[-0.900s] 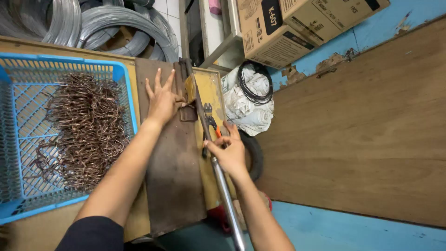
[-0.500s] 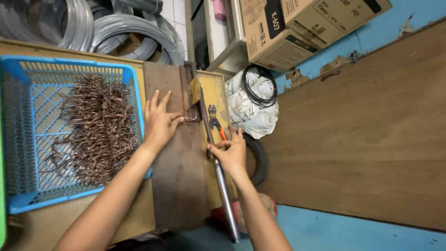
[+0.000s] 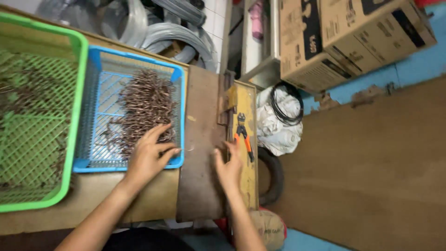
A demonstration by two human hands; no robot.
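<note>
My left hand [image 3: 148,155] rests on the near right corner of a blue plastic basket [image 3: 95,116], fingers spread over a heap of bent brown wire pieces [image 3: 141,109]. My right hand [image 3: 228,168] lies flat and open on a dark metal plate [image 3: 200,139] of the workbench, beside a yellow metal strip [image 3: 248,176]. Orange-handled pliers [image 3: 244,135] lie on that strip just past my fingertips. A rusty hinge-like bending fixture [image 3: 226,100] sits at the far end of the plate.
A green plastic basket [image 3: 69,116] with a few wire pieces stands left of the blue one. Coils of grey wire [image 3: 172,35] lie behind the bench. Cardboard boxes [image 3: 344,32], a white sack with a black wire coil [image 3: 283,114] and a brown floor are at the right.
My left hand moved from the metal plate to the blue basket. My right hand let go of the long metal handle and came to rest on the plate. The view shifted left, revealing the green basket.
</note>
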